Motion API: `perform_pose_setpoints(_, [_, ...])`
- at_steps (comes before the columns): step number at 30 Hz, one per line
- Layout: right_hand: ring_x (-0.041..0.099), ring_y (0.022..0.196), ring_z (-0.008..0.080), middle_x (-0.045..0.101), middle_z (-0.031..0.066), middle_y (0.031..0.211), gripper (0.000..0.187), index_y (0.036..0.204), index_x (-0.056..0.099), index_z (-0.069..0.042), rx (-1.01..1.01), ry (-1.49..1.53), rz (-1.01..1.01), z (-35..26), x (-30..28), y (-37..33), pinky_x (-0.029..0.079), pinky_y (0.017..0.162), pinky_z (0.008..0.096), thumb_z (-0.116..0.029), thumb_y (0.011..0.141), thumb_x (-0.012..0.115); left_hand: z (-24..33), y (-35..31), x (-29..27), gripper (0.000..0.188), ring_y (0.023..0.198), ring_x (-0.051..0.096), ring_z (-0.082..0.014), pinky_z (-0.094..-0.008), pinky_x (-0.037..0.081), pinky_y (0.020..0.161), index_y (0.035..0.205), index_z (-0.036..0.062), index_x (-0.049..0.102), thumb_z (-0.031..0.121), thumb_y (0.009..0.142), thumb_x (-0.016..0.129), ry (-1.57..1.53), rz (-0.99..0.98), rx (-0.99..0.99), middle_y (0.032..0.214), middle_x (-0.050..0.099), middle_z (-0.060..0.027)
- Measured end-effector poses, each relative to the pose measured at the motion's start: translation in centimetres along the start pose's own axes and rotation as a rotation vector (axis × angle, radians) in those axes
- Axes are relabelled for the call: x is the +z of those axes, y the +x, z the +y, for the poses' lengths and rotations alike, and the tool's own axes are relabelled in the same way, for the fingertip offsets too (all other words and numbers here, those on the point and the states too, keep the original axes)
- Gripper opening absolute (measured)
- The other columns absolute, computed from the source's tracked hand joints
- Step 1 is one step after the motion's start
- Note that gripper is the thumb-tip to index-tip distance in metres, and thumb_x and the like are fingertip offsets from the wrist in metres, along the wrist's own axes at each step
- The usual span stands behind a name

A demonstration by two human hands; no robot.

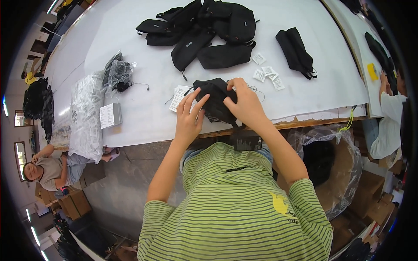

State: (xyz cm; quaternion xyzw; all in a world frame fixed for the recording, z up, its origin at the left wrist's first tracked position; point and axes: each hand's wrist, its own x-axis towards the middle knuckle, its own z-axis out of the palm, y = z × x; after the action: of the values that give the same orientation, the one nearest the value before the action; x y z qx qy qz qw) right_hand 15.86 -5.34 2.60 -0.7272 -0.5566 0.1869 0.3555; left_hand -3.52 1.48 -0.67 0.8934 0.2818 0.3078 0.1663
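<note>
I hold a small black fabric bag point(213, 99) at the near edge of the white-covered table point(143, 117). My left hand point(189, 116) grips its left side with the fingers spread over the fabric. My right hand point(246, 103) clasps its right side from above. A black hang tag point(247, 142) dangles below the bag. A white paper card point(178, 96) lies just left of the bag, partly under it.
A pile of black bags point(204, 32) lies at the far middle, and another black bag point(297, 52) at the right. Small white tags point(266, 73) are scattered nearby. Clear plastic packets point(87, 115) sit at the left. A bag-lined carton point(333, 167) stands by my right side. Other people sit at left and right.
</note>
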Motion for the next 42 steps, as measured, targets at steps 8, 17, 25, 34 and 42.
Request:
perform_pose_setpoints(8, [0.064,0.075,0.0299,0.066,0.0143,0.089,0.016,0.094,0.059,-0.002,0.069,0.493,-0.101,0.3,-3.1,-0.3,0.049,0.068,0.0348,-0.009,0.080,0.063,1.7,3.8,-3.1,0.052,0.114,0.055,-0.0230,-0.0390,0.040,0.097,0.108,0.0133,0.068,-0.004,0.059,0.066,0.119,0.042,0.332,0.115,0.063,0.0005])
perform_pose_setpoints(17, [0.067,0.076,0.0301,0.068,0.0129,0.084,0.010,0.094,0.062,-0.003,-0.142,0.284,0.104,-2.3,-4.6,-1.8,0.052,0.068,0.0331,-0.004,0.084,0.064,5.1,4.6,-4.7,0.022,0.079,0.066,-0.0278,-0.0387,0.053,0.067,0.096,0.0045,0.065,0.009,0.074,0.066,-0.087,-0.676,0.220,0.091,0.068,-0.0112])
perform_pose_setpoints(25, [0.068,0.080,0.0303,0.069,0.0134,0.089,0.012,0.096,0.061,-0.001,-0.168,0.304,0.001,-1.9,-5.4,-2.6,0.053,0.070,0.0323,-0.004,0.085,0.063,5.6,3.4,-4.7,0.026,0.081,0.062,-0.0284,-0.0373,0.049,0.071,0.101,0.0045,0.062,0.015,0.078,0.069,-0.092,-0.515,0.219,0.080,0.062,-0.0072])
perform_pose_setpoints(34, [0.069,0.081,0.0282,0.070,0.0125,0.090,0.012,0.098,0.062,-0.001,-0.181,0.359,0.043,-2.9,-5.5,-3.9,0.053,0.070,0.0314,-0.002,0.085,0.063,5.4,3.3,-6.2,0.031,0.077,0.058,-0.0250,-0.0349,0.046,0.066,0.096,0.0055,0.063,0.002,0.065,0.069,0.034,-0.359,0.282,0.086,0.061,-0.0057])
perform_pose_setpoints(42, [0.066,0.077,0.0240,0.064,0.0068,0.105,0.011,0.089,0.068,-0.007,-0.323,0.031,-0.054,-4.5,-6.1,-4.8,0.054,0.065,0.0297,-0.005,0.078,0.069,4.8,2.3,-6.4,0.025,0.080,0.060,-0.0176,-0.0304,0.048,0.070,0.089,0.0081,0.066,0.011,0.065,0.067,0.066,-0.009,0.525,0.090,0.063,-0.0026])
